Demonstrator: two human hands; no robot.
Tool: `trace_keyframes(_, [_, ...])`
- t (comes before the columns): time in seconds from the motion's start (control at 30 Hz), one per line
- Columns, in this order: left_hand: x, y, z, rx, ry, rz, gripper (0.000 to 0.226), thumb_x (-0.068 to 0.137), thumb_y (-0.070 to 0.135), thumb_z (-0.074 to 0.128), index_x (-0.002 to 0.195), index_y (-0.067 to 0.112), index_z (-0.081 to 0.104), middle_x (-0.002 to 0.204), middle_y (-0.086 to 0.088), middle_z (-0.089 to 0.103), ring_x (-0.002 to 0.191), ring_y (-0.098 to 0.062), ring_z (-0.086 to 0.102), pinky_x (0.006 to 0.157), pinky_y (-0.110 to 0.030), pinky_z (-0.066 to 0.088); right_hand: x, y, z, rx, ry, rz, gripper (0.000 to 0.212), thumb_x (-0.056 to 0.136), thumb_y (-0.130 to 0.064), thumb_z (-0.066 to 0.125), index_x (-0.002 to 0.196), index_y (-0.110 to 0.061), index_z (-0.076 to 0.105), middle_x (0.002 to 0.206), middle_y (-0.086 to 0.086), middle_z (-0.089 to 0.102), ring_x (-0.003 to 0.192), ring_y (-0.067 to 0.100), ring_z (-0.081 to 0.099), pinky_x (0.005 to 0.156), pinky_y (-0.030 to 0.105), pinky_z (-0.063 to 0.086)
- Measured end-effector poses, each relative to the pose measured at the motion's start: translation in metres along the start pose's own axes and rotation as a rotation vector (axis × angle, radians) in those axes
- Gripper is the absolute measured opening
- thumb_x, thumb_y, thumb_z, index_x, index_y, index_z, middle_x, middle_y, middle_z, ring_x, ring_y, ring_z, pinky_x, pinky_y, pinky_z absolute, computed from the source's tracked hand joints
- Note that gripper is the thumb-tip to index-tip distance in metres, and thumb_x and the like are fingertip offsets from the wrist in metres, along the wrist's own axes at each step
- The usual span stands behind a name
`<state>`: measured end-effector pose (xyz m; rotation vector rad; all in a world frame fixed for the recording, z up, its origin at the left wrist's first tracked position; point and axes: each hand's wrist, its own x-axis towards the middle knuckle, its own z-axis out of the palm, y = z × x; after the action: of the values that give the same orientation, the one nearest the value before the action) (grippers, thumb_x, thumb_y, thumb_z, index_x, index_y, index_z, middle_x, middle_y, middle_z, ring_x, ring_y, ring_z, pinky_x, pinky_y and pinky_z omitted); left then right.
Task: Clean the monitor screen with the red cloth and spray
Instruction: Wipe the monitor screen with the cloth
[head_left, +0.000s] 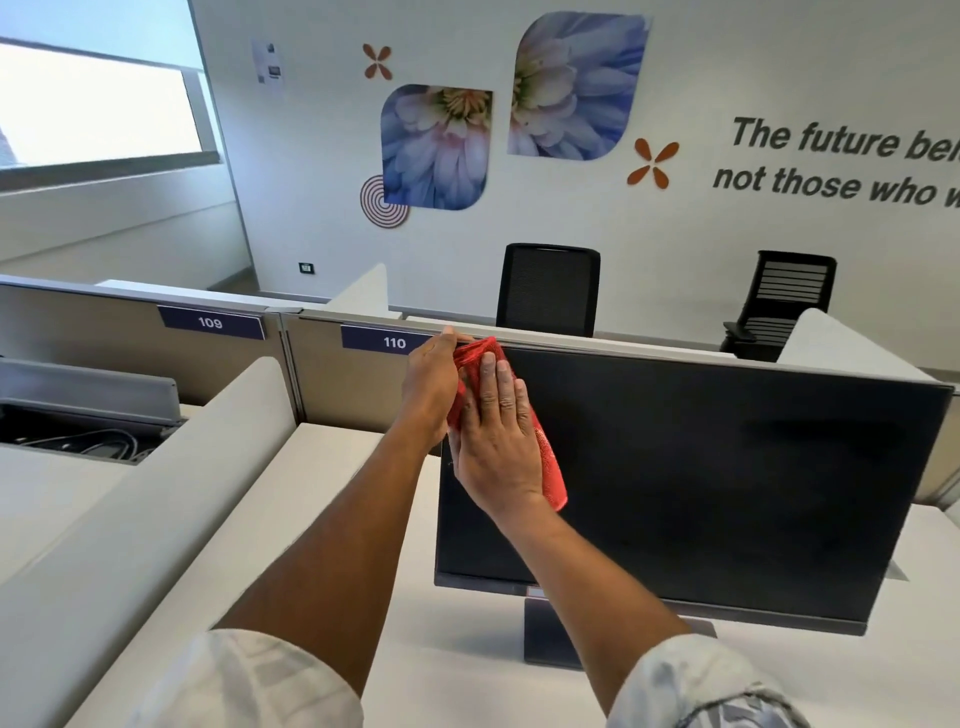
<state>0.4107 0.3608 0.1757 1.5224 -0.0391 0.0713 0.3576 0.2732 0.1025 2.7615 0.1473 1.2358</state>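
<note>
Beneath right hand (498, 441), red cloth (551, 470); palm flat, fingers straight, pressing it onto monitor (727, 483) screen. Just beside, left hand (428, 384) curls round monitor's top-left corner, thumb touching cloth.

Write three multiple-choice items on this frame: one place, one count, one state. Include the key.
1. Where on the monitor does the red cloth lie?
A) upper left corner
B) lower right corner
C) on the stand

2. How many black chairs stand behind the partition?
A) one
B) two
C) four

3. How is the right hand?
A) flat, straight fingers pressing the cloth
B) clenched and empty
C) gripping a spray bottle

Key:
1 A, the cloth covers the monitor's top left corner.
2 B, two chairs stand by the wall.
3 A, its fingers lie straight on the cloth.
</note>
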Motion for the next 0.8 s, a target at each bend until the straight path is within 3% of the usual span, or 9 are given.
trace_keyframes(0.1, [-0.001,0.004,0.002,-0.029,-0.037,0.013,0.039,0.092,0.051,0.042,0.081,0.031,0.074,0.079,0.006,0.074,0.080,-0.012,0.071,0.074,-0.031,0.055,-0.003,0.017,-0.004,-0.012,0.016,-0.030,0.071,0.097,-0.038,0.049,0.153,-0.007,0.018,0.160,0.018,0.011,0.149,0.033,0.009,0.121,0.048,0.009])
trace_keyframes(0.17, [-0.002,0.005,0.006,-0.056,0.005,0.022,0.036,0.090,0.049,0.044,0.076,0.033,0.074,0.076,0.006,0.073,0.079,-0.014,0.068,0.074,-0.034,0.053,-0.004,0.036,-0.008,-0.023,0.048,0.096,0.072,0.093,-0.031,0.055,0.151,-0.003,0.023,0.157,0.027,0.020,0.147,0.040,0.014,0.119,0.053,0.014])
trace_keyframes(0.27, [-0.005,0.002,0.006,-0.094,-0.001,-0.034,0.040,0.089,0.059,0.044,0.083,0.032,0.072,0.083,0.009,0.071,0.087,-0.012,0.064,0.070,-0.032,0.050,0.000,0.067,-0.018,0.003,0.100,0.369,0.067,0.100,-0.034,0.044,0.151,0.001,0.019,0.156,0.033,0.017,0.146,0.046,0.013,0.119,0.057,0.013])
trace_keyframes(0.37, [-0.009,-0.003,0.007,-0.105,-0.038,-0.092,0.048,0.087,0.068,0.037,0.095,0.030,0.066,0.097,0.006,0.069,0.096,-0.013,0.062,0.082,-0.037,0.050,0.004,0.076,-0.023,0.056,0.119,0.421,0.068,0.102,-0.035,0.037,0.153,0.001,0.009,0.159,0.029,0.010,0.148,0.043,0.007,0.122,0.053,0.009])
trace_keyframes(0.5, [-0.010,-0.003,0.005,-0.141,-0.021,-0.113,0.046,0.087,0.066,0.041,0.094,0.029,0.067,0.094,0.007,0.071,0.096,-0.014,0.064,0.079,-0.037,0.052,0.011,0.054,-0.019,0.086,0.116,0.338,0.067,0.103,-0.034,0.036,0.152,0.000,0.007,0.159,0.026,0.016,0.148,0.042,0.013,0.121,0.051,0.015])
trace_keyframes(0.63, [-0.005,-0.003,0.002,-0.147,-0.109,-0.119,0.049,0.086,0.062,0.045,0.095,0.023,0.074,0.096,0.001,0.075,0.097,-0.018,0.068,0.089,-0.040,0.053,0.015,0.024,-0.009,0.094,0.068,0.054,0.063,0.101,-0.030,0.034,0.154,-0.008,0.008,0.161,0.018,0.009,0.150,0.036,0.012,0.123,0.046,0.007])
trace_keyframes(0.8, [-0.003,-0.005,-0.010,-0.116,-0.141,-0.130,0.049,0.086,0.064,0.047,0.088,0.023,0.075,0.088,0.002,0.076,0.086,-0.013,0.072,0.071,-0.031,0.054,-0.004,0.015,0.007,0.026,0.004,-0.209,0.070,0.101,-0.037,0.040,0.156,-0.009,0.008,0.163,0.013,-0.002,0.152,0.029,-0.004,0.124,0.042,-0.005])
